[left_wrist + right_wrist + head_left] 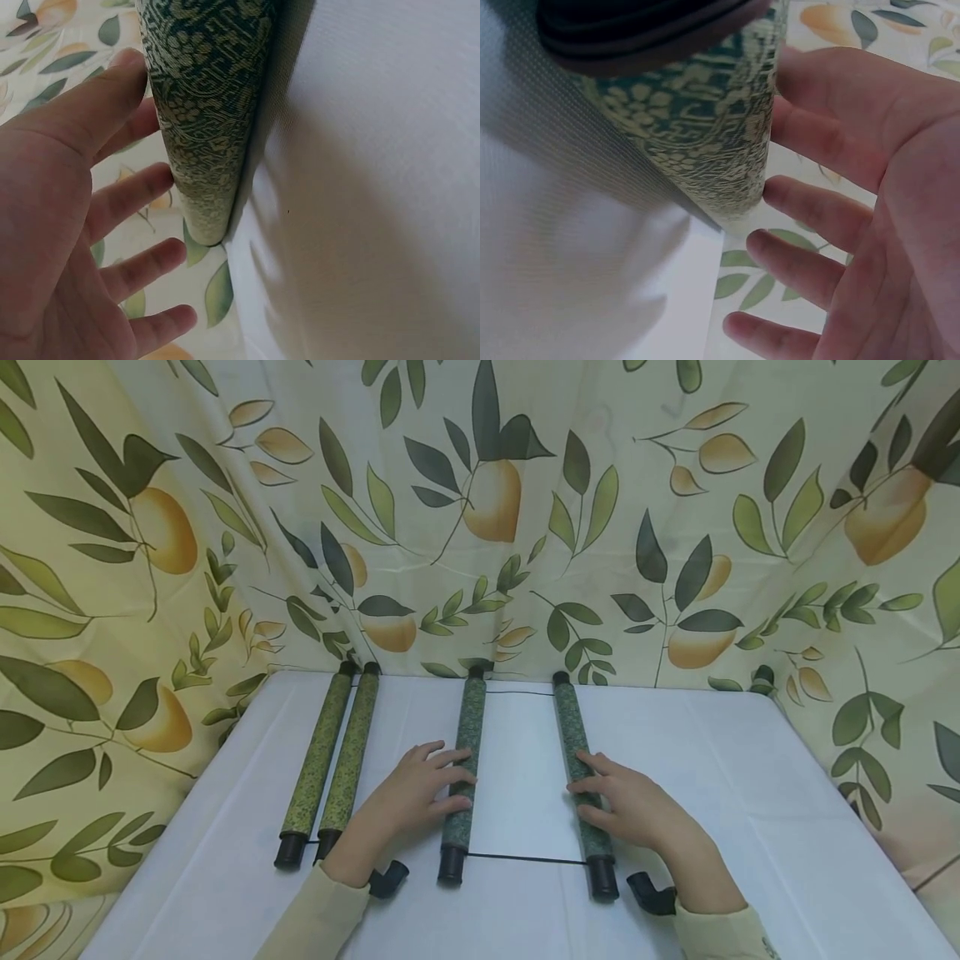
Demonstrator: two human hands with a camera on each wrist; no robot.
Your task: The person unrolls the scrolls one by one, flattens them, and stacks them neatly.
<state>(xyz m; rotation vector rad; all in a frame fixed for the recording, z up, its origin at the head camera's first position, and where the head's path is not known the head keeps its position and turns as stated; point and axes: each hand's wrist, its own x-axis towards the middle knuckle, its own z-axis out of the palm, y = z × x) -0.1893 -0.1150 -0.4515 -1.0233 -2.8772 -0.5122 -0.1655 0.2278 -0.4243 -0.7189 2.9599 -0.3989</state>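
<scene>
A dark-green patterned scroll lies part unrolled on the white table (757,827), with a white sheet (517,768) between its two black-ended rollers. My left hand (412,789) lies over the left roller (471,718), its spread fingers touching the patterned cloth. On the right roller (572,718) rest the fingers of my right hand (630,797), also spread. From the left wrist view, the thumb and fingertips meet the side of the green roller (206,97). Much the same shows in the right wrist view, where my fingers sit along the roller (705,127) below its black end cap (645,34).
To the left lies a second scroll, with two yellow-green rollers (315,756) close together. Black curved pieces (651,893) sit beside both wrists. A leaf-and-fruit printed curtain (420,527) hangs behind the table and at its sides. A small dark knob (762,679) shows at the back right corner.
</scene>
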